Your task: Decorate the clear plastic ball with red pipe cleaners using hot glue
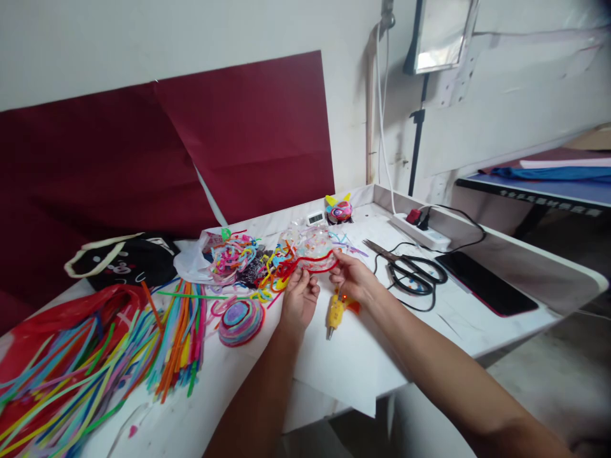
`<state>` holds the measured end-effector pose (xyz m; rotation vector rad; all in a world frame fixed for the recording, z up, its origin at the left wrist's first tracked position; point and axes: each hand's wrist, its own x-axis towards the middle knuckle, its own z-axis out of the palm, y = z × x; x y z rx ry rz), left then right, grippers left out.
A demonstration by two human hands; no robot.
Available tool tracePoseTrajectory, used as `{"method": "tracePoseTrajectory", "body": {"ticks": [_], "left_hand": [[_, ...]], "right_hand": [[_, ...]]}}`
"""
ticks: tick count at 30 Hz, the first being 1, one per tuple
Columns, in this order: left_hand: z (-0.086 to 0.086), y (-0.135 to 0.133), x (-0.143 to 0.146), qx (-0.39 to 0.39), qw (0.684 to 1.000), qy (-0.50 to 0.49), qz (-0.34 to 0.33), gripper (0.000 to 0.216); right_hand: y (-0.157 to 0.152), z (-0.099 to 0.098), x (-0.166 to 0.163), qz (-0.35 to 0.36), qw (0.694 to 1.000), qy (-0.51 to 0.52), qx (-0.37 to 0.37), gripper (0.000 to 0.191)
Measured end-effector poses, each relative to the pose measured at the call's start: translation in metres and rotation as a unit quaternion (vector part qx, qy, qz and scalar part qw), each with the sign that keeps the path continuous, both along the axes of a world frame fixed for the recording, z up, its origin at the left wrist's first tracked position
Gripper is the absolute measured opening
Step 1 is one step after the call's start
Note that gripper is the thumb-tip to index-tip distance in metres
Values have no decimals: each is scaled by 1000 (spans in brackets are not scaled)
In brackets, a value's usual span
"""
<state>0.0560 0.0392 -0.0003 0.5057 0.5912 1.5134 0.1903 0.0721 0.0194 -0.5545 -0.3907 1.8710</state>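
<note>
My left hand (298, 299) and my right hand (352, 277) are both pinched on a red pipe cleaner (312, 267) that curves round the lower edge of a clear plastic dome (315, 248). The dome rests on the white table (429, 318) between my hands. A yellow glue gun (335, 312) with a small red light lies just below my right hand. A coiled purple and pink pipe-cleaner disc (241, 321) sits left of my left hand.
Several loose coloured pipe cleaners (119, 356) spread over a red bag at the left. Black scissors (410, 270), a phone (487, 286), a power strip (422, 235), a small timer (316, 217), a colourful toy (338, 208) and a black tote bag (124, 261) lie around.
</note>
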Motion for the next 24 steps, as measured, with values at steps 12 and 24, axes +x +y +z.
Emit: {"method": "tracePoseTrajectory", "body": {"ticks": [12, 24], "left_hand": [[0, 1, -1, -2, 1000, 8, -5, 21], [3, 0, -1, -49, 998, -4, 25, 8]], "right_hand": [[-3, -3, -3, -16, 1000, 19, -10, 21], [-2, -7, -5, -28, 999, 15, 18, 26]]}}
